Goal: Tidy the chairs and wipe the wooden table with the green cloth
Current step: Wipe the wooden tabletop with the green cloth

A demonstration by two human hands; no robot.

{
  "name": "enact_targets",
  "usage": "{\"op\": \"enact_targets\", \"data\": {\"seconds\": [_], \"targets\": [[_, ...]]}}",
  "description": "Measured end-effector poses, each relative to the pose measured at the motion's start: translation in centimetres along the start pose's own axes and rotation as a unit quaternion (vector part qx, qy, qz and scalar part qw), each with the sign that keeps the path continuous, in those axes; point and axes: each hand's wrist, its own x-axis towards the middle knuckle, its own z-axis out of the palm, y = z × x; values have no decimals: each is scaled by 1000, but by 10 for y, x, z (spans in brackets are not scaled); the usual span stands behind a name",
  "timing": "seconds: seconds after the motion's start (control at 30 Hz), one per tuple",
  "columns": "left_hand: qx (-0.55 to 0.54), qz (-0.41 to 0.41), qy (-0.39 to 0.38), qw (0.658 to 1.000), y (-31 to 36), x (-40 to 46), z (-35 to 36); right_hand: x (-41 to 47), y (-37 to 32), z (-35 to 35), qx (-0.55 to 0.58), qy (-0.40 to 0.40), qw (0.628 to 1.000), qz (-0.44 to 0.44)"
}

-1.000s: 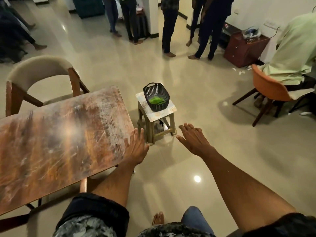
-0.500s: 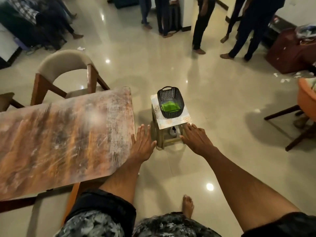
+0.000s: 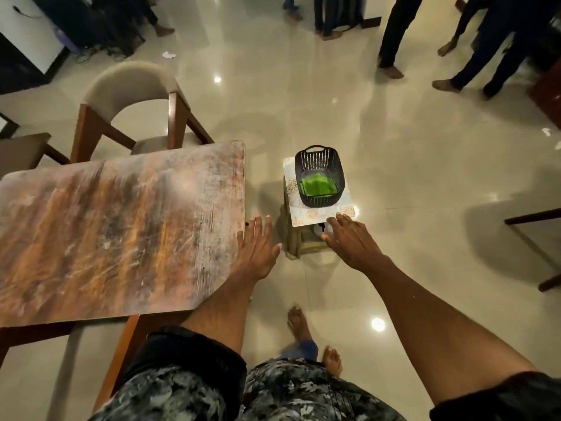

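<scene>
The cloth (image 3: 318,186) was seen folded in the basket (image 3: 339,165) just beyond the right hand (image 3: 349,238), nearer than the left hand (image 3: 258,247); both were empty, fingers spread.

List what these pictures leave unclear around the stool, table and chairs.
- Head view: a small white and dark thing under the stool is partly hidden by the right hand; what it is cannot be told.
- The wooden table runs off the left edge.
- The chair has its seat mostly hidden by the table.
- The green cloth lies partly behind the basket wall.
</scene>
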Motion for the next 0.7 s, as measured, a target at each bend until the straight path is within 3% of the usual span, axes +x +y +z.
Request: {"op": "enact_targets", "data": {"seconds": [0.4, 0.7], "targets": [[-21, 46, 5, 999, 38, 110, -32, 76, 50, -47, -29, 4, 999, 31], [-44, 22, -6, 999, 33, 153, -43, 129, 56, -55, -12, -29, 999, 13]]}}
